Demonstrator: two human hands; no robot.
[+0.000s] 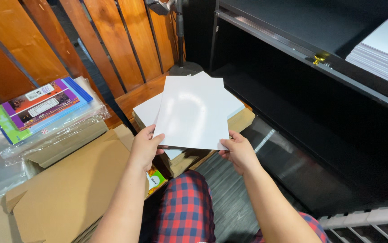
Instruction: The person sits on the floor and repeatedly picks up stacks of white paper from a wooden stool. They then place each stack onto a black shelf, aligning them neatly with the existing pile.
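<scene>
Held with both hands: a thin stack of glossy white sheets, tilted up toward the camera at the centre of the view. Left hand clamped on the lower left corner, thumb over the face, remaining fingers hidden behind. Right hand closed on the lower right corner, thumb on the bottom edge, fingers curled beneath. Both grips narrow, pinching the sheets.

Directly behind and below the held sheets, toward 12 o'clock: a further pile of white sheets, lying on flat brown cardboard over a low wooden surface. At 9 o'clock, well apart from the hands: plastic-wrapped packs with colourful covers in green, purple and blue, stacked on clear wrapping. At 7 o'clock, just beside the left forearm: a large flattened cardboard box. Between that box and the knee: a small green-and-orange printed pack, mostly hidden. At 6 o'clock: red-and-blue checked trousers.

At 2 o'clock, far from the hands: a black shelf unit, with a stack of white paper on its upper board and a small gold clip on its front edge. At 11 o'clock: slanted orange-brown wooden slats. At 5 o'clock, in the corner: white rail-like bars.
</scene>
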